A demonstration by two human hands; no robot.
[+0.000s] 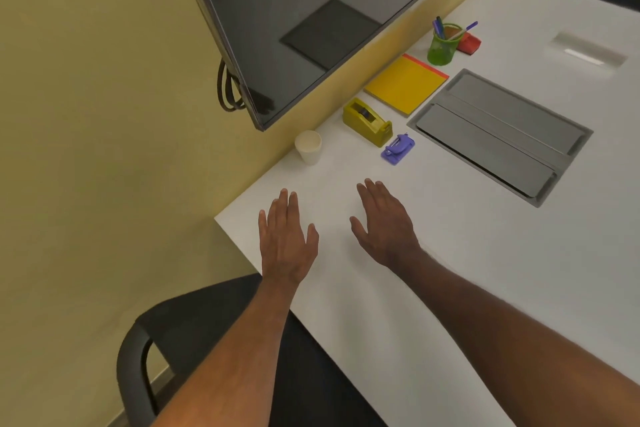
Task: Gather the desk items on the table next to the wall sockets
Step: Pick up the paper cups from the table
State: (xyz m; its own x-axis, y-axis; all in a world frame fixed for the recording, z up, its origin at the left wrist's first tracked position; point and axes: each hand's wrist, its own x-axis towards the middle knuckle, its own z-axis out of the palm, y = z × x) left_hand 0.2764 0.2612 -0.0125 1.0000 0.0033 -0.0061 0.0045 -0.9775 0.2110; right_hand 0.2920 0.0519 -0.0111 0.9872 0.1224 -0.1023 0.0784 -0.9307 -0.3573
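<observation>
A black chair [207, 333] sits at the left, next to the white table [485, 253]. A big dark screen [311, 10] hangs on the yellow wall [86, 80] above the table's far edge.

The person's left hand [287, 236] lies flat over the near corner of the table. Its fingers are straight and it holds nothing. A white paper cup [309, 146] stands upright close to the wall, past this hand.

The right hand [384, 222] is just beside the left one. It is flat too, with straight fingers, and it holds nothing.

Farther along the wall side sits a yellow tape holder [367, 121]. A small purple stapler [398, 148] lies just beside it. Next comes a yellow notepad [405, 84] lying flat. Past it stands a green pen cup [442, 44] with pens in it. A small red thing [469, 42] sits right behind the pen cup.

To the right of the notepad, a grey socket cover [502, 132] is set into the table, with its flaps shut. A small pale plate [588, 51] is set into the table farther right.
</observation>
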